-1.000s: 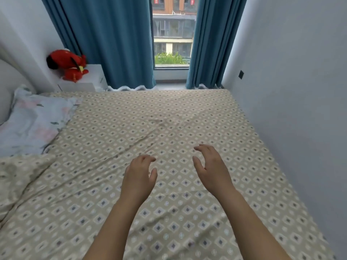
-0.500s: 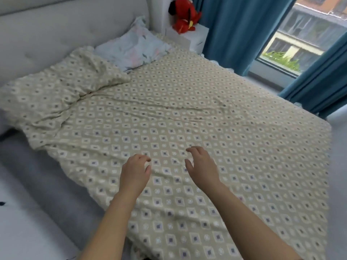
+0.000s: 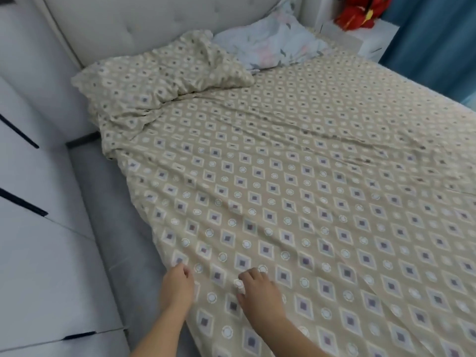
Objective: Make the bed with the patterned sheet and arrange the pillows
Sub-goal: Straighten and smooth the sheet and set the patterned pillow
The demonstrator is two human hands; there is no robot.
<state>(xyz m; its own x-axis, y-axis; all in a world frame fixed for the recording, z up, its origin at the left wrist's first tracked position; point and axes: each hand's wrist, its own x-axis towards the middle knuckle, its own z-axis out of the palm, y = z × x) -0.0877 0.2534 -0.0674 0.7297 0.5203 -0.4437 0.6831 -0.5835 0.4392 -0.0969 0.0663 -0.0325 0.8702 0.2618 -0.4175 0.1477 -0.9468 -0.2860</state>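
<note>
The beige patterned sheet (image 3: pixel 309 176) covers the mattress, with creases running across its middle and right side. Its near left edge lies slanted, leaving the grey bed side (image 3: pixel 110 202) bare. My left hand (image 3: pixel 177 284) is at that edge with its fingers curled onto the sheet's border. My right hand (image 3: pixel 257 287) is a little to the right on the sheet, fingers curled, pinching a small raised fold by the thumb. A pillow in the same pattern (image 3: pixel 159 81) lies crumpled at the headboard. A pale floral pillow (image 3: pixel 273 45) sits beside it, farther back.
A padded white headboard (image 3: pixel 134 24) runs behind the pillows. White cabinet fronts (image 3: pixel 33 228) stand close on the left of the bed. A red plush toy (image 3: pixel 360 14) sits on a white nightstand (image 3: pixel 371 42), beside blue curtains (image 3: pixel 432 47).
The view has swung from the window to the bed's head and left edge. Both hands dropped from above the sheet to its near left border and closed on it.
</note>
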